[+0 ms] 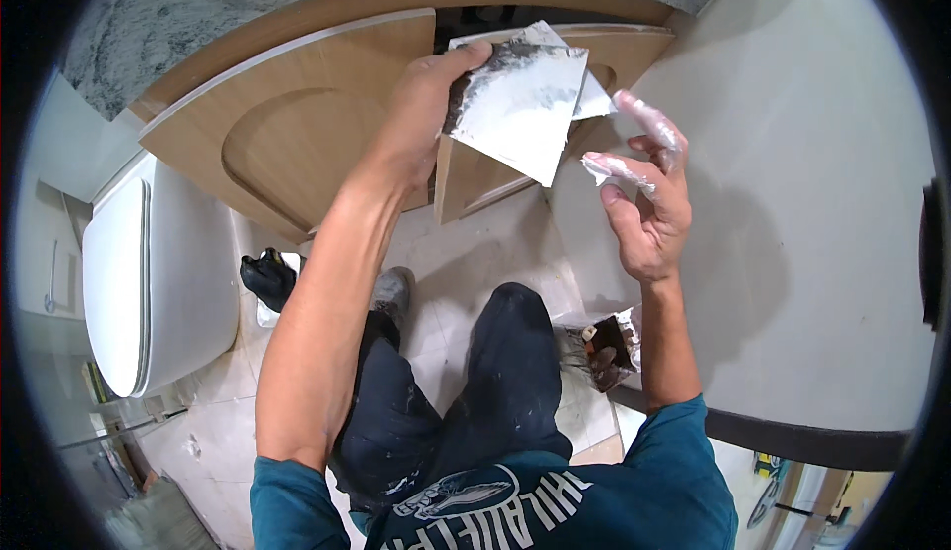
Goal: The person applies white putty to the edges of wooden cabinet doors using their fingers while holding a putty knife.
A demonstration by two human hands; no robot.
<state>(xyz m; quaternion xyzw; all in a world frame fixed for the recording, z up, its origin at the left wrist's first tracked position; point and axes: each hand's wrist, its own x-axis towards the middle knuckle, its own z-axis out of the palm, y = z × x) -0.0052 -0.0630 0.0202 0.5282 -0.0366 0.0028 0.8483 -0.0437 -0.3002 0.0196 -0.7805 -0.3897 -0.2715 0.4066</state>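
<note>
While the left hand (pixel 436 86) grips smeared plates (pixel 525 99), the right hand (pixel 654 201) hovers.

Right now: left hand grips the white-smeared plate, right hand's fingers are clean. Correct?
Not quite: the head view shows the fingers of the right hand smeared with white paste. The left hand does grip the white-smeared plate.
</note>
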